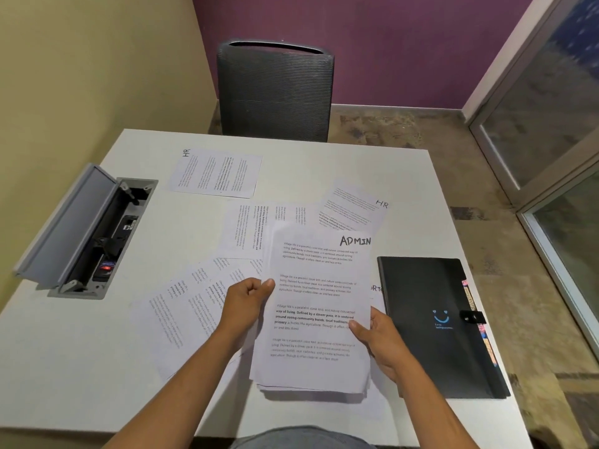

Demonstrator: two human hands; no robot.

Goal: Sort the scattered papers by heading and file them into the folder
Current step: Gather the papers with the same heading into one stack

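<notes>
While both hands hold paper: the sorting step is in hand, I judge.
Left hand (245,301): fingers curled, pinching the left edge of the ADMIN stack (319,306).
Right hand (377,340): thumb on the stack's right edge, gripping it.
Folder (431,325): closed, just right of the right fingers.
HR sheets (216,172): beyond the fingertips, apart.
Loose sheets (181,306): left of the left fingers.
Next move: probably collecting the sheets with the same heading; the folder needs opening first.

On the table (97,367), the folder (431,325) lies right of the held stack (317,319); loose sheets (181,306) left; chair (275,92) beyond the far edge.
</notes>
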